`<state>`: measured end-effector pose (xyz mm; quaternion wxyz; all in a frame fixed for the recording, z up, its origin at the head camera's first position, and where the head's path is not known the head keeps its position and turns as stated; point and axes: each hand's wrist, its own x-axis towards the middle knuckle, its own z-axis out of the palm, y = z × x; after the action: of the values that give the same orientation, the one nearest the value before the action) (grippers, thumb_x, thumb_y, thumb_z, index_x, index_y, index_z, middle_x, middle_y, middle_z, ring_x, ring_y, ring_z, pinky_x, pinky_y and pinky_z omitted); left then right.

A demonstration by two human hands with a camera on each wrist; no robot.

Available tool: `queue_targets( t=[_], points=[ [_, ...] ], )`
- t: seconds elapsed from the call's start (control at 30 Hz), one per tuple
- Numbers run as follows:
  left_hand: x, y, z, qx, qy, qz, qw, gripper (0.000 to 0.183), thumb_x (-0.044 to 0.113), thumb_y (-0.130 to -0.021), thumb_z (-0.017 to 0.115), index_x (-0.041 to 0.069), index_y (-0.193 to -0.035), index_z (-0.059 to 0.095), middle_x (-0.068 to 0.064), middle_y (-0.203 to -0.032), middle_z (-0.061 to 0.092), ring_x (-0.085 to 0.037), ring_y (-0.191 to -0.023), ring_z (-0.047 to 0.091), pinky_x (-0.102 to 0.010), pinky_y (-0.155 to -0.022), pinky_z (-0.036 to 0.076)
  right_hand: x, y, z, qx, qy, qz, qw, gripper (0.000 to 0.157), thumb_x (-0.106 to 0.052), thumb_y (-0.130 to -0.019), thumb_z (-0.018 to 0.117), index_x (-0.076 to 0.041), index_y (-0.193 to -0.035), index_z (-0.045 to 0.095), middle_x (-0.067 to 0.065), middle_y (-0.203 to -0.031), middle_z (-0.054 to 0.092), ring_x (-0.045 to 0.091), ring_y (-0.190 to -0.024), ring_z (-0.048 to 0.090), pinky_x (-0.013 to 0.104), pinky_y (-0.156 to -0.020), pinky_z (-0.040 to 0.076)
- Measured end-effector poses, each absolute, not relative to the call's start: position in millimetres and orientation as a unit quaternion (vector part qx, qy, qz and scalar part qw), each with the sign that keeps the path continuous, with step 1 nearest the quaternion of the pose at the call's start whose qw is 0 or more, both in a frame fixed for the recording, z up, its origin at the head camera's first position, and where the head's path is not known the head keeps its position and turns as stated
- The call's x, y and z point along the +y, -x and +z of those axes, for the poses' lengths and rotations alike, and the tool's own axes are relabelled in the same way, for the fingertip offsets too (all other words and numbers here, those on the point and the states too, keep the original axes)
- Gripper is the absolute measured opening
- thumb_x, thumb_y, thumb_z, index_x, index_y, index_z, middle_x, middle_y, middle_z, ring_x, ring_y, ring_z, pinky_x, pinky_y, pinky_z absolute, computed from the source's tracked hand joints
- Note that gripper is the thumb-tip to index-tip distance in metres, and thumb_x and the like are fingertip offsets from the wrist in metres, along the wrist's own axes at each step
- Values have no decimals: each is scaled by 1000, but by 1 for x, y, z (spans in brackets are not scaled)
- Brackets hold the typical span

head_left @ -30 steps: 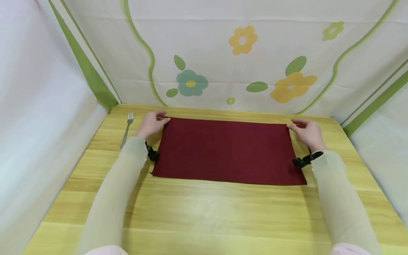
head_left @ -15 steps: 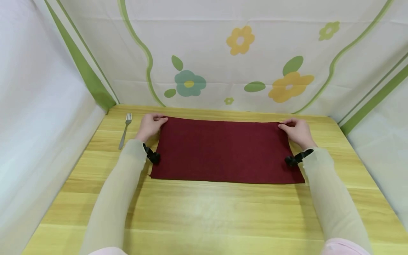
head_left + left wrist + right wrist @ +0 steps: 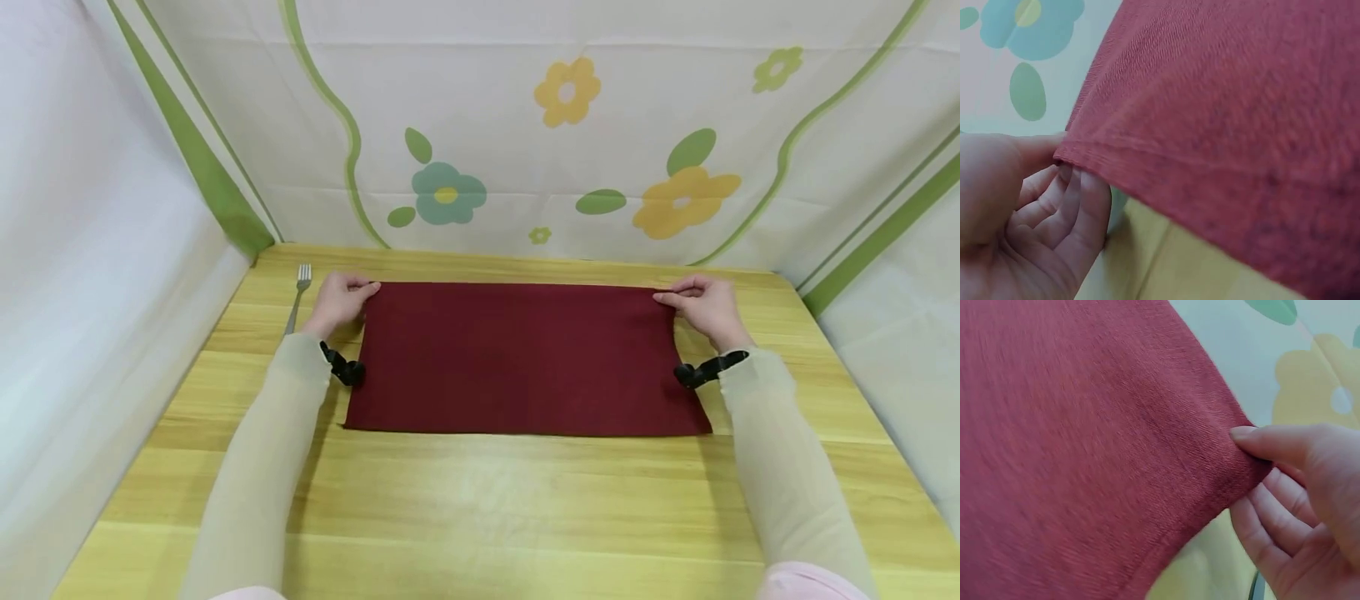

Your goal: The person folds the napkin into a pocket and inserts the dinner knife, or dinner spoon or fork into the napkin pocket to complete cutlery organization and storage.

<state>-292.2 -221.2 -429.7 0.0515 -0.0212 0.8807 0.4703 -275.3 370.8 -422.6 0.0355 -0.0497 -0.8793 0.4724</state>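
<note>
A dark red cloth (image 3: pixel 517 358) spreads as a wide rectangle across the far half of the wooden table. My left hand (image 3: pixel 342 302) pinches its far left corner between thumb and fingers; the left wrist view shows the thumb on top of the cloth (image 3: pixel 1222 144) and the fingers beneath. At the far right corner my right hand (image 3: pixel 708 308) does the same, its thumb pressing on the cloth (image 3: pixel 1104 450) in the right wrist view. Both far corners are raised, and the near edge lies toward me on the table.
A metal fork (image 3: pixel 300 296) lies at the left, just beyond my left hand and partly hidden by the sleeve. The wooden table (image 3: pixel 495 517) extends toward me. A white flowered curtain (image 3: pixel 510 125) stands behind it, with white fabric at both sides.
My left hand has shifted left and slightly toward me with its corner, overlapping the fork's handle. My right hand moved slightly left, then stayed nearly in place. The far edge looks straighter now.
</note>
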Motion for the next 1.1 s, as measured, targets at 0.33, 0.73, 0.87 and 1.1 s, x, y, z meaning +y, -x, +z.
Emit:
queue_targets(
  t=[0.33,0.73,0.87,1.1],
  points=[
    [-237,277,-422,898,-4,432,81,35,22,-103,64,-5,-123,68,-21,-105,71,-20,-71,68,-33,-66,58,365,265,-427,-888,30,459,-25,50,-36,-85,85,1,-116,70,1,-92,76,12,-77,69,29,-70,58],
    [-187,279,-402,911,-77,405,-13,52,32,-100,68,0,-139,60,-22,-134,61,-38,-120,57,-50,-96,49,384,223,-420,-859,35,511,-13,66,-30,-95,76,11,-140,52,-16,-99,72,7,-90,72,23,-78,57],
    [-146,279,-403,901,-128,415,2,50,34,-99,70,5,-139,61,-19,-134,61,-35,-122,57,-47,-100,47,388,200,-419,-866,43,497,-30,68,-34,-95,74,10,-141,52,-17,-100,72,5,-91,71,23,-77,57],
    [-63,266,-410,865,-208,452,59,51,37,-98,71,11,-141,61,-14,-136,62,-28,-120,59,-40,-97,49,387,160,-422,-881,40,469,-50,65,-36,-95,75,7,-141,55,-6,-107,75,3,-94,70,17,-76,54]
  ],
)
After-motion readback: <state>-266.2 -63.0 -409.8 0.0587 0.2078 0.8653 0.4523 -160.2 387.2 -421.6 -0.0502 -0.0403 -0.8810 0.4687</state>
